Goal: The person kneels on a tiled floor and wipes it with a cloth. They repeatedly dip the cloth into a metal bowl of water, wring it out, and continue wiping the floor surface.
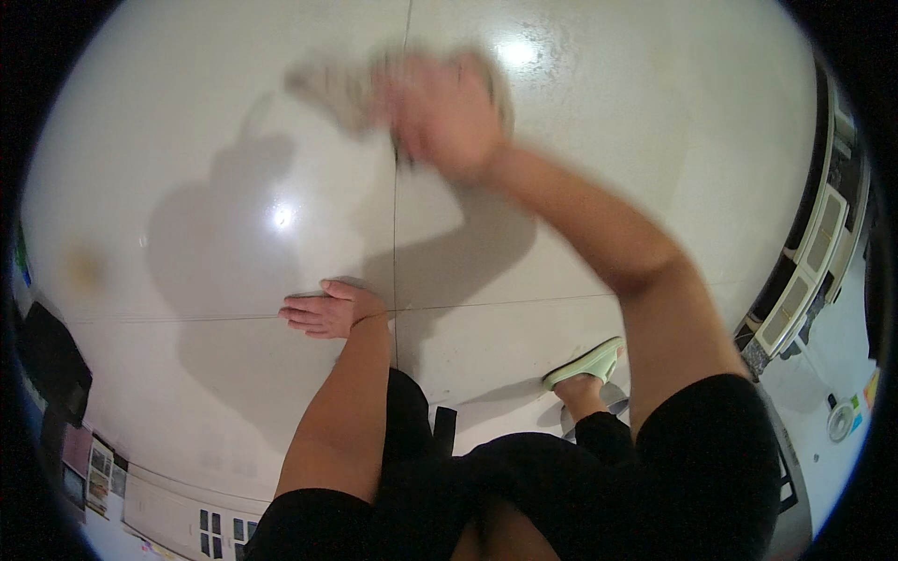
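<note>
My right hand [449, 116] is stretched out over the pale tiled floor [631, 140], blurred by motion. It grips a greyish cloth [333, 98], which shows to the left of the fingers and along the far side of the hand. Whether the cloth presses on the tiles cannot be made out. Nearer to me, my left hand [330, 308] rests flat on the floor with nothing in it, its fingers pointing left, close to a crossing of tile joints.
A foot in a light green slipper [589, 365] stands below my right arm. Cabinets with framed doors [807, 273] line the right side. A dark object [52, 365] is at the left rim, and white panels with small panes [210, 529] appear at lower left. Lamp glare [519, 52] shines on the tiles.
</note>
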### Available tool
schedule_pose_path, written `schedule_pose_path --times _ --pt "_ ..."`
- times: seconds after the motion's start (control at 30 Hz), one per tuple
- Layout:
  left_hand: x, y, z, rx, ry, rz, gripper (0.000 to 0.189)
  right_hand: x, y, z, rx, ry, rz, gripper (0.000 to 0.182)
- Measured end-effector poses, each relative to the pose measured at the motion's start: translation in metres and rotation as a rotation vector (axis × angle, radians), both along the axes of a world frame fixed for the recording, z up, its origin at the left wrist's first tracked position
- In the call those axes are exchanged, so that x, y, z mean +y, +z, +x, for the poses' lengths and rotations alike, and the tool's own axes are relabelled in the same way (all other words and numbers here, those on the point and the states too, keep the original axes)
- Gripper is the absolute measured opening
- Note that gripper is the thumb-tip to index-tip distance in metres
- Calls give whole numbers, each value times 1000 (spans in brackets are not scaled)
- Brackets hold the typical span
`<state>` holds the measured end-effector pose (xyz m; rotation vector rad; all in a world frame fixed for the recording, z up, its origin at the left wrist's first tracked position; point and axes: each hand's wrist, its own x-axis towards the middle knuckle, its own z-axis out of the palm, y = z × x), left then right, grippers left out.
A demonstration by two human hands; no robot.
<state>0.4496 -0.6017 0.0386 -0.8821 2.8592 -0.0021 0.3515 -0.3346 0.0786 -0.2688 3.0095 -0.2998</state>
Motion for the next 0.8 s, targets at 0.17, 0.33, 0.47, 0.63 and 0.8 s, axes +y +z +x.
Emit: schedule_pose_path --times 0.17,0.33,0.47,0.63,0.8 --pt "1 -5 1 50 -21 -58 70 -96 4 239 -446 374 -254 43" --pt "11 9 -3 -3 32 -31 68 -43 -21 338 -370 -333 -298 30" --pt "3 4 0 -43 57 -50 68 26 -21 255 239 -1005 -12 48" --pt "4 7 -14 1 3 -2 67 51 -31 191 158 -1349 257 40" --pt "-13 -39 15 4 -165 -49 66 49 -34 187 82 -1312 223 36"
